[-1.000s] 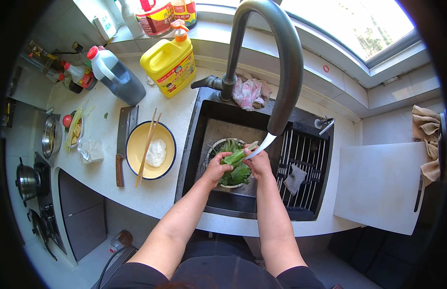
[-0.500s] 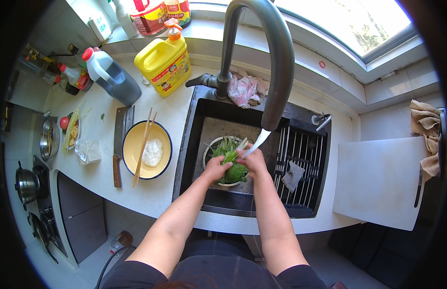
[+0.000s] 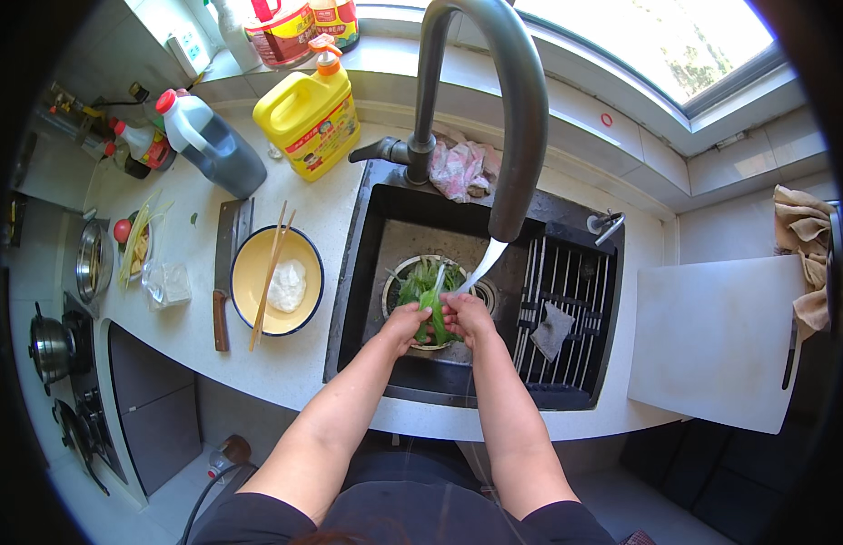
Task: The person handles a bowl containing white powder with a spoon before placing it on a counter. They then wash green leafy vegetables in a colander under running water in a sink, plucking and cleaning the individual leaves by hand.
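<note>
A home kitchen: a black sink (image 3: 385,272) with a tall curved tap (image 3: 494,100) sits under a window; left of the sink lie a cleaver (image 3: 223,272), a yellow bowl (image 3: 249,282), oil bottles (image 3: 308,113) and stove pots (image 3: 51,345).

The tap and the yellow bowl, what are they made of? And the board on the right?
The tap looks like metal with a dull dark-grey finish: smooth, with only a soft sheen. The yellow bowl seems enamelled metal or glazed ceramic, glossy with a thin dark rim; I cannot tell which. The white board looks like matte plastic, flat and evenly pale, though that is a guess.
</note>
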Tool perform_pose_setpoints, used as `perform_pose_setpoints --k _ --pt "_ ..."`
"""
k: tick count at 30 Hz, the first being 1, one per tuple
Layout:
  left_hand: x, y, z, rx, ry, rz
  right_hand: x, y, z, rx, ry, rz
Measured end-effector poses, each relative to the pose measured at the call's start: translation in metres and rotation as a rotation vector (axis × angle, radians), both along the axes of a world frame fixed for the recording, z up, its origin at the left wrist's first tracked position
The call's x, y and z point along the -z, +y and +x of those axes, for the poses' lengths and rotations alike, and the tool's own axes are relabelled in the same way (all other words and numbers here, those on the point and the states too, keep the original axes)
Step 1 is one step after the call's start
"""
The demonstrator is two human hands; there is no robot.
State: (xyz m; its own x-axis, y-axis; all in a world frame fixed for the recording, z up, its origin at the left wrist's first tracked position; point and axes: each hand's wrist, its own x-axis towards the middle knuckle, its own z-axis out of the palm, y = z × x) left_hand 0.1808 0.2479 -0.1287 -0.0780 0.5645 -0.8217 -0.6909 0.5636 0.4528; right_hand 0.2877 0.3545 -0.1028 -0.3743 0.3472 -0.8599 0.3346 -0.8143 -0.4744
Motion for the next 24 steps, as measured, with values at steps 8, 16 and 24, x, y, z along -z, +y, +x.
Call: perform_pose_setpoints --k 8,16,24 --pt "-0.013 -0.002 0.007 0.009 -0.099 0.142 0.006 -0.012 -0.006 -0.056 -0.17 0.198" --pt "-0.005 -0.003 0.004 -0.034 -0.171 0.181 0.003 -0.001 0.005 -0.103 -0.06 0.072" --pt "-0.007 -0.001 0.002 0.04 0.043 0.178 -0.012 0.002 0.003 -0.128 -0.126 0.088"
